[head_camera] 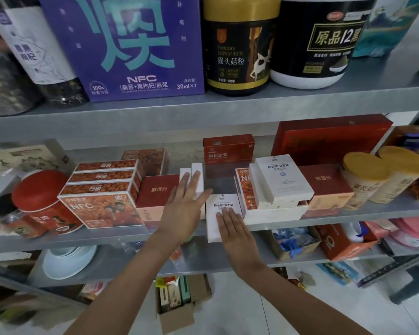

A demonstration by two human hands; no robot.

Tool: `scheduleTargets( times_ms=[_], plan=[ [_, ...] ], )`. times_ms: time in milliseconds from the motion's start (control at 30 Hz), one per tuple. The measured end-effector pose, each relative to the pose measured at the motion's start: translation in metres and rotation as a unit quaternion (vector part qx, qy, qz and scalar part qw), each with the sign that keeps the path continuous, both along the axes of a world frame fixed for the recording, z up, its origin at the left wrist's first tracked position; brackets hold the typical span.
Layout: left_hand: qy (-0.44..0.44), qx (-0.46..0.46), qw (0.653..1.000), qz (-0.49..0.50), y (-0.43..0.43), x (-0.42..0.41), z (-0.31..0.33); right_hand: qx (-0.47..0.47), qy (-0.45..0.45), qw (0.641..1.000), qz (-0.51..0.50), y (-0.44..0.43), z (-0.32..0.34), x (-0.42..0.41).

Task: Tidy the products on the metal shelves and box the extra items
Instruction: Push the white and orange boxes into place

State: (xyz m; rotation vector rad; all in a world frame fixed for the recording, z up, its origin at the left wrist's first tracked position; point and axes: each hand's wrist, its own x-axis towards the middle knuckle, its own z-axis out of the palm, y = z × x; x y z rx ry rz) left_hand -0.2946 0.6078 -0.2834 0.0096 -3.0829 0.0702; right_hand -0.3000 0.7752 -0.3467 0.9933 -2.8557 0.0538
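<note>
2 straight-fingered hands: right hand [235, 235] atop white box [213, 217], left hand [183, 204] against upright boxes [197, 167].

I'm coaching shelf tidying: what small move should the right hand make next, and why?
Probably slide the flat white printed box back. The right hand rests flat on it, its front end overhangs the edge of the grey metal shelf, and bare shelf shows behind it.

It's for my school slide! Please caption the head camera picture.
On the metal shelf, the left hand rests on small white boxes; the right hand presses another white box.
</note>
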Motion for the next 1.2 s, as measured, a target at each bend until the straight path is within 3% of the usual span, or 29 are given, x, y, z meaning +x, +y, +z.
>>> scheduleTargets(
  times_ms=[100, 167, 233, 300, 400, 500, 567, 633, 667, 700, 767, 800, 900, 933, 1000, 1067, 1133, 1200],
  plan=[
    [-0.013, 0.043, 0.999, -0.005, -0.003, 0.000, 0.003, -0.098, -0.010, 0.995, 0.000, 0.013, 0.007, 0.007],
    [-0.008, 0.084, 0.996, -0.006, -0.005, -0.001, 0.007, -0.173, -0.087, 0.981, 0.006, 0.020, 0.012, 0.012],
    [0.007, 0.117, 0.993, -0.006, -0.007, -0.003, 0.010, -0.290, -0.165, 0.943, -0.007, 0.028, 0.023, 0.017],
    [0.020, 0.143, 0.989, 0.000, -0.008, -0.004, 0.013, -0.429, -0.216, 0.876, -0.031, 0.032, 0.040, 0.019],
    [0.046, 0.188, 0.981, 0.011, -0.006, -0.008, 0.019, -0.610, -0.353, 0.705, -0.079, 0.041, 0.066, 0.012],
    [0.107, 0.317, 0.942, 0.019, 0.005, -0.011, 0.030, -0.744, -0.493, 0.448, -0.044, 0.053, 0.078, -0.001],
    [0.133, 0.414, 0.900, 0.027, 0.017, -0.013, 0.038, -0.781, -0.542, 0.309, -0.018, 0.056, 0.080, -0.005],
    [0.104, 0.548, 0.827, 0.062, 0.028, -0.015, 0.047, -0.793, -0.561, 0.238, 0.002, 0.057, 0.079, -0.005],
    [0.074, 0.620, 0.778, 0.076, 0.033, -0.017, 0.051, -0.792, -0.565, 0.230, 0.005, 0.057, 0.078, -0.005],
    [0.054, 0.674, 0.732, 0.086, 0.037, -0.018, 0.054, -0.788, -0.568, 0.236, 0.004, 0.058, 0.077, -0.004],
    [0.052, 0.714, 0.691, 0.099, 0.040, -0.019, 0.058, -0.776, -0.565, 0.280, -0.030, 0.058, 0.078, -0.004],
    [0.062, 0.719, 0.684, 0.107, 0.041, -0.019, 0.061, -0.768, -0.546, 0.328, -0.063, 0.058, 0.078, -0.005],
    [0.097, 0.717, 0.675, 0.139, 0.046, -0.018, 0.067, -0.694, -0.412, 0.556, -0.198, 0.058, 0.083, -0.005],
    [0.108, 0.716, 0.674, 0.147, 0.048, -0.017, 0.068, -0.665, -0.370, 0.611, -0.218, 0.058, 0.084, -0.005],
    [0.132, 0.714, 0.670, 0.152, 0.051, -0.016, 0.071, -0.633, -0.333, 0.671, -0.197, 0.057, 0.085, -0.004],
    [0.157, 0.711, 0.670, 0.145, 0.054, -0.014, 0.076, -0.562, -0.296, 0.756, -0.158, 0.056, 0.083, -0.002],
    [0.165, 0.709, 0.674, 0.125, 0.056, -0.011, 0.081, -0.513, -0.245, 0.810, -0.145, 0.057, 0.082, -0.002],
    [0.153, 0.713, 0.678, 0.087, 0.057, -0.009, 0.086, -0.527, -0.251, 0.799, -0.144, 0.062, 0.085, -0.005]
  ],
)
